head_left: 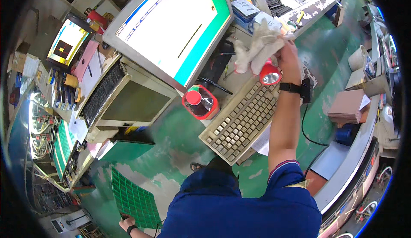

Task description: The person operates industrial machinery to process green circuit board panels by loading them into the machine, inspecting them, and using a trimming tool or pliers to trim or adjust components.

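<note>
At the lower left, my left hand [127,223] grips the bottom edge of a green circuit board panel [133,195] marked with a grid of lighter lines. My right arm reaches forward over the desk. Its hand [289,58] is closed on a bunch of whitish cloth gloves [259,45], whose fingers dangle to the left; the gloves hide part of my fingertips. Just below that hand lies a red flashlight [270,74] with a round silver reflector, at the far end of a beige keyboard [242,124].
A large monitor [171,28] stands on the desk, with a red-capped bottle [200,102] and a black pen [216,85] before it. Blue boxes [248,11] sit behind the gloves. Brown boards [347,106] are stacked at right. At left are another keyboard [102,92] and a smaller screen [67,43].
</note>
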Demonstrator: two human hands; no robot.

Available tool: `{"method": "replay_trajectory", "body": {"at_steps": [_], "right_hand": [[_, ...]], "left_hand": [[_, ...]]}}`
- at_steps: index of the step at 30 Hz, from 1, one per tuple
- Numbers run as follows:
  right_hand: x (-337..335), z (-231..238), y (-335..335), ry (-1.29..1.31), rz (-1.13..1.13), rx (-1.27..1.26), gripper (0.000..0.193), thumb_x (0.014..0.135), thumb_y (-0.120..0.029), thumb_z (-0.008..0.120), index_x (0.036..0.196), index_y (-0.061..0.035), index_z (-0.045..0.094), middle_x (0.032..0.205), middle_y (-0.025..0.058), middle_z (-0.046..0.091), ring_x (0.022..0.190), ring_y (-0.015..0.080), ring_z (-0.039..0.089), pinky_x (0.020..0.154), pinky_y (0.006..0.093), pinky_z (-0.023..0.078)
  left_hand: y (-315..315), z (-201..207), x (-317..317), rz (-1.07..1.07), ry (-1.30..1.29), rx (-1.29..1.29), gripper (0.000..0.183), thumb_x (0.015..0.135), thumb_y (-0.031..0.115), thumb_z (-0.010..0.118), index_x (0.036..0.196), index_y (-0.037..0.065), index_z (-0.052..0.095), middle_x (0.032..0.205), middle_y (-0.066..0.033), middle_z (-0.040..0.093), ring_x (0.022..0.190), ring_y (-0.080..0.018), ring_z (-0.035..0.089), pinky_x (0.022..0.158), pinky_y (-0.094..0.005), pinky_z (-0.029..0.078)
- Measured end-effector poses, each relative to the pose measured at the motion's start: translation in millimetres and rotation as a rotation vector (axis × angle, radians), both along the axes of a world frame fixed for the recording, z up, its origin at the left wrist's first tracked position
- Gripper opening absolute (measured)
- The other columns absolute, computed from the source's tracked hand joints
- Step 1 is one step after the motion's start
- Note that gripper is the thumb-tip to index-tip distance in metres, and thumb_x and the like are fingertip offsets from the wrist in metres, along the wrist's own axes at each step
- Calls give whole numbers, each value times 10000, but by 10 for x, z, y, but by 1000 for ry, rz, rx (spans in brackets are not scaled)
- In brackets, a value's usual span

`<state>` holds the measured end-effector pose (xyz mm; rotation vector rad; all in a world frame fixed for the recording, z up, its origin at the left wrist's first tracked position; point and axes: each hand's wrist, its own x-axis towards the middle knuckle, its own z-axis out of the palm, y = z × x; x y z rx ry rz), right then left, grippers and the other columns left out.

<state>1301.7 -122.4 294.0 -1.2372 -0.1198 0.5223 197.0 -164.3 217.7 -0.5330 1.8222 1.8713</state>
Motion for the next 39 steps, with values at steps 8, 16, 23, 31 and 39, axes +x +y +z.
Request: {"method": "replay_trajectory", "body": {"at_steps": [8,16,23,31,39], "right_hand": [[594,-342,-93,150,-121,570,385,979,-325,535,1223,-29,571,1010,127,661,943,281,657,808,412,537],[-14,219,306,-837,-146,-809,458,816,-293,721,1139,12,608,1048,206,666,1017,373,631,866,440,494],[-1029,-156,354,-1081,648,-731,315,892,-269,653,893,46,658,796,237,671,777,382,671,746,460,526],[-1260,-716,464,-1436,617,-869,221,840,-184,653,731,5,624,686,220,602,627,355,576,564,456,448],[-1176,-416,-14,-575,608,-320,416,906,-61,556,1309,29,510,1062,63,579,942,204,569,827,329,469]], "left_hand": [[-359,0,-260,-713,333,-128,200,949,128,467,1006,34,634,908,-74,653,763,-187,611,628,-284,543],[-17,152,721,13,-171,148,216,944,134,450,958,38,644,884,-70,652,739,-197,608,595,-285,516],[329,-170,599,-275,-211,129,217,961,141,486,1000,37,672,882,-70,686,778,-221,659,674,-325,574],[243,520,1483,-375,-80,308,155,977,167,560,887,45,595,772,-81,645,675,-203,640,633,-306,565],[362,1434,1998,-398,163,357,198,973,150,590,1130,30,588,1046,-60,666,879,-185,641,743,-340,513]]}}
